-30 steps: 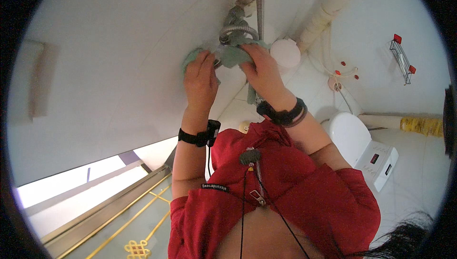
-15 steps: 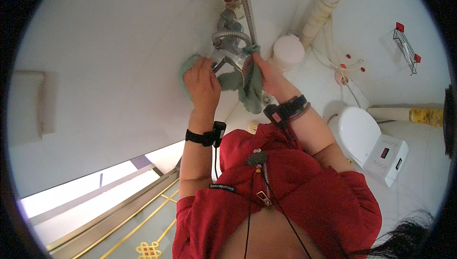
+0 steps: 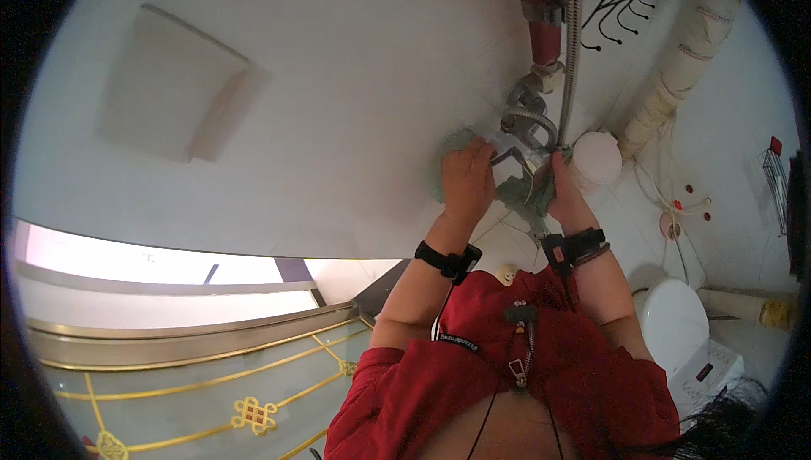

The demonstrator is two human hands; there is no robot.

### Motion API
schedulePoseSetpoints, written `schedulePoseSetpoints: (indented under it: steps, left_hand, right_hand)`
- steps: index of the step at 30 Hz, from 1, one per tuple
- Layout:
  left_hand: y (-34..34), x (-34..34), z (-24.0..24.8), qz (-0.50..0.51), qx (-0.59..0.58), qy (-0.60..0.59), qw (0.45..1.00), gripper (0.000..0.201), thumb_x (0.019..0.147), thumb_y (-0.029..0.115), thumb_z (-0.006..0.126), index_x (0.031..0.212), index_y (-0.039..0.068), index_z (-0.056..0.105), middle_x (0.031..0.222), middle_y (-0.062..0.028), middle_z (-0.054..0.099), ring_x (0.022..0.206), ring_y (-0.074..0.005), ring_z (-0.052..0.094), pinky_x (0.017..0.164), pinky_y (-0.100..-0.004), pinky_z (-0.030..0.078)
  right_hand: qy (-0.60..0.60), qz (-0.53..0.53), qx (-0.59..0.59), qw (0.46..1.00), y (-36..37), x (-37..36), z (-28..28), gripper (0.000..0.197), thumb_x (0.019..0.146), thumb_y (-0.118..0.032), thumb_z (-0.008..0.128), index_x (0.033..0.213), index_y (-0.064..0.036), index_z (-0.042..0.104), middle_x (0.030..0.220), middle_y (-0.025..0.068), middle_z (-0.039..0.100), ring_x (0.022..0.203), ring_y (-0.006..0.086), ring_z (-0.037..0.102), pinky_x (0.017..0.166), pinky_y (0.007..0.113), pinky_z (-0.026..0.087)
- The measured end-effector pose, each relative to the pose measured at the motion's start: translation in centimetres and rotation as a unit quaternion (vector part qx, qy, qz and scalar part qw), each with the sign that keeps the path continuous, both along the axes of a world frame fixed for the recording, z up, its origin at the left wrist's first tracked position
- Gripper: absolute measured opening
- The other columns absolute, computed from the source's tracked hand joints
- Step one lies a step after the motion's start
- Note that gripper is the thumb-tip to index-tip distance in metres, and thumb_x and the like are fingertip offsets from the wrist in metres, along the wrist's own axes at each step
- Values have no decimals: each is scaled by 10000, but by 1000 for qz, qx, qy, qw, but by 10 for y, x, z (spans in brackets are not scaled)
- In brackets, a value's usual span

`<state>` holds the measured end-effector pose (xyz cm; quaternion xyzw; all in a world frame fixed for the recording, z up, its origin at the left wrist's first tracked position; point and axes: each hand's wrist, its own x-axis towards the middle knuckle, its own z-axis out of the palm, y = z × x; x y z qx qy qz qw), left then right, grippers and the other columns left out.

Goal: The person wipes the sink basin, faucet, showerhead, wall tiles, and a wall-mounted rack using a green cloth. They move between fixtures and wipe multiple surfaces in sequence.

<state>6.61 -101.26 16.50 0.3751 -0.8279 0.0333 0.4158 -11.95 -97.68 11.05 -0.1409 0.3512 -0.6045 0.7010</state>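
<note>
A green cloth point(image 3: 528, 196) is draped around a metal mixer tap point(image 3: 530, 135) on the white wall, its loose end hanging below. My left hand point(image 3: 469, 183) is closed on the left part of the cloth, which bunches out between the fingers and the wall. On the tap's right side, my right hand point(image 3: 571, 196) presses the cloth against the metal with its fingers together. Part of the tap body is hidden behind the hands and cloth. A ribbed metal hose point(image 3: 572, 46) runs up from the tap beside a red pipe point(image 3: 538, 21).
A white lidded bin point(image 3: 596, 158) stands right of the tap. A white toilet point(image 3: 674, 321) is at the lower right, with a pale pipe point(image 3: 680, 59) above. Black hooks point(image 3: 625, 21) hang at upper right. A glass door with gold trim point(image 3: 211, 392) lies at lower left.
The view has swung, so the tap, hands and bin sit further right and lower in the picture. Both hands stay on the cloth at the tap.
</note>
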Motion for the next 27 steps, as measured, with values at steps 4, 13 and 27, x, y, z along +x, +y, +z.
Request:
schedulePoseSetpoints:
  steps: [4,13,27]
  left_hand:
    - [3,6,5,-10,38,2,999,317,722,-34,530,1026,50,556,1082,-159,564,870,-352,515,762,-432,388]
    - [7,-1,8,10,41,-2,999,317,757,-21,536,1064,52,555,1099,-161,560,924,-341,525,788,-438,408]
    - [4,-2,-7,18,-7,2,1000,271,799,6,521,1063,43,568,1094,-157,580,983,-320,550,819,-428,408]
  right_hand:
    - [-82,102,-38,991,-10,7,18,277,916,-375,501,927,-102,550,788,8,552,689,144,508,628,299,438]
    - [-85,116,-39,989,-14,-1,16,371,861,-340,593,1128,-92,522,857,42,566,789,187,558,723,314,465]
    - [8,80,30,996,-29,-2,-5,405,885,-314,554,1207,-83,467,1204,82,531,1079,240,506,959,373,376]
